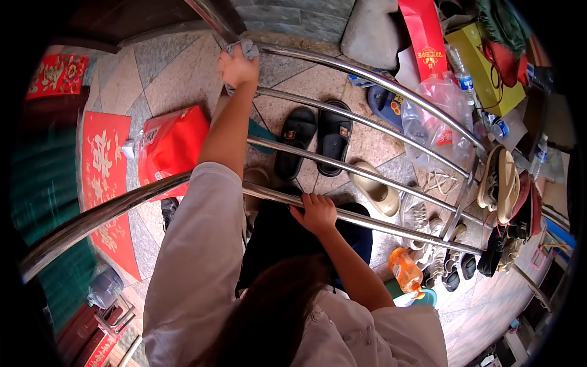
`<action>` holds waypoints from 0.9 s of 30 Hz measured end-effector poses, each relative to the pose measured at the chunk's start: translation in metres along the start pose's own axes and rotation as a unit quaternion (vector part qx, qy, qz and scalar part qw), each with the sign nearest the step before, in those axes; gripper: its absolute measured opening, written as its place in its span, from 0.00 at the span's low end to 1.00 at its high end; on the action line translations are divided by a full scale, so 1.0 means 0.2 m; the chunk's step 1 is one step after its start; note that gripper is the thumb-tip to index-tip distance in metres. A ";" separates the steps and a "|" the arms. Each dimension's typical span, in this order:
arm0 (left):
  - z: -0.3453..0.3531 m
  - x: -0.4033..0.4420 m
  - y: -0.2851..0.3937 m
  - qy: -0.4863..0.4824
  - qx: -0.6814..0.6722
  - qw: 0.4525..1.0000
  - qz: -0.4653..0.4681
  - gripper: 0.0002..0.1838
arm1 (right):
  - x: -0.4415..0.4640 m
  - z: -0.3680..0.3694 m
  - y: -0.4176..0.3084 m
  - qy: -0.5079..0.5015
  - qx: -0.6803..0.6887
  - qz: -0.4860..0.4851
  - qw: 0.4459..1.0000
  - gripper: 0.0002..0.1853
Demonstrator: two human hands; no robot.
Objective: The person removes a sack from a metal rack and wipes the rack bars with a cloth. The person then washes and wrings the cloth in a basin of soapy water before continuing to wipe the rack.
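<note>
My left hand [237, 68] reaches far forward and is closed on a grey cloth [249, 49]. The cloth is pressed around the left end of the far tube of a shiny metal rack [342, 63]. The rack has several parallel tubes that run across in front of me. Closer to my body, my right hand [316, 214] grips the near metal tube [391, 226] from above, fingers curled over it. A pair of black slippers [313, 139] shows on the floor through the gaps between the tubes.
At left are a red bag [174, 144] and a red paper banner [105, 183]. Several shoes and a beige clog [376, 189] lie to the right. An orange bottle [403, 269] leans in a green basin [428, 298]. Plastic bags [440, 116] and boxes crowd the far right.
</note>
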State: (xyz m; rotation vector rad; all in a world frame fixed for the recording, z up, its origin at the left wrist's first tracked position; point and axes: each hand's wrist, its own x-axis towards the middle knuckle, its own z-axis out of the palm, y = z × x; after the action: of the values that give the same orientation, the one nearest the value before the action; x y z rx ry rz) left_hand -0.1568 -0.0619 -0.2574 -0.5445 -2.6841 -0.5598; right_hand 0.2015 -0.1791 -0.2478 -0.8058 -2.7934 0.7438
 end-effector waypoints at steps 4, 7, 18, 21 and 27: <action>-0.01 -0.03 -0.14 -0.040 -0.063 0.966 0.248 0.28 | 0.01 0.00 0.00 -0.013 -0.011 0.007 1.000 0.20; -0.07 -0.08 -0.12 -0.138 -0.109 0.938 0.300 0.28 | 0.00 0.01 -0.01 -0.019 -0.014 0.011 1.000 0.21; -0.74 -0.65 -0.12 -0.001 -0.281 0.950 0.137 0.27 | -0.01 0.02 0.00 -0.018 -0.030 0.003 0.999 0.21; -0.70 -0.67 -0.46 0.058 -0.284 0.956 -0.038 0.27 | -0.01 0.02 0.00 -0.021 -0.033 0.001 0.999 0.20; -0.51 -0.67 -0.67 0.086 -0.086 0.985 -0.119 0.32 | -0.01 0.01 -0.02 -0.030 -0.029 0.006 0.999 0.20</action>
State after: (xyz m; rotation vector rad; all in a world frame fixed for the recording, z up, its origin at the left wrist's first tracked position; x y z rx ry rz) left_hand -0.0724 -0.2600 -0.2649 -0.2062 -2.5645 -0.8700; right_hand 0.2012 -0.1837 -0.2482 -0.8250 -2.8777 0.7019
